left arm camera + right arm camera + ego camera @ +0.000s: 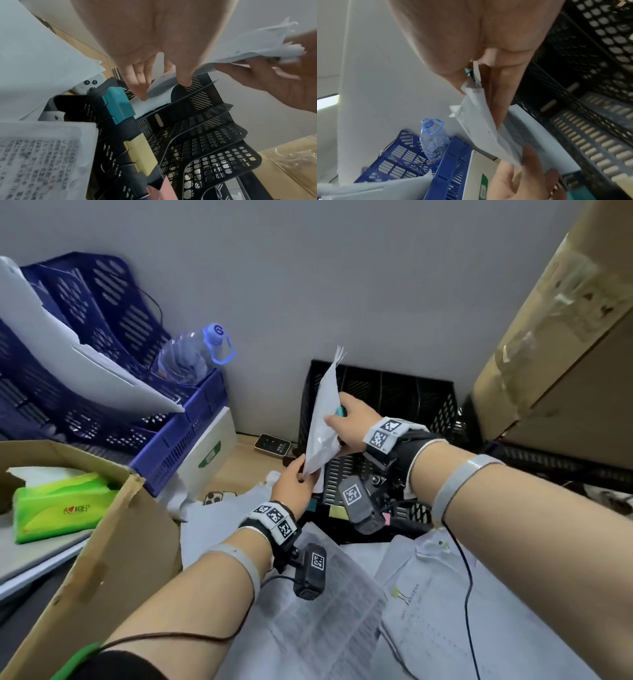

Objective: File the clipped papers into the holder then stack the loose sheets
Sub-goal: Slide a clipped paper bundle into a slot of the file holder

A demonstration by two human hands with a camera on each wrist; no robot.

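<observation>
The black mesh holder (394, 405) stands against the wall ahead of me, its slanted dividers rising in a row, with teal, yellow and pink binder clips (118, 104) lined along its near edge in my left-wrist view. Loose printed sheets (325, 604) lie spread over the desk below my forearms. To my left a blue file rack (102, 320) holds white papers and a clear water bottle (191, 354).

Between my hands, over the holder, I hold the clipped papers (322, 419) nearly on edge, top corner frayed and pointing up. My right hand (349, 422) grips the bundle midway: thumb on the near face, fingers (501, 97) laid long down the far face, closed tight on the paper with a teal clip (340, 413) peeking out beside the thumb. My left hand (294, 484) pinches the bottom corner, thumb (185, 75) pressed against curled fingers through the sheets, the remaining fingers folded loosely underneath.
</observation>
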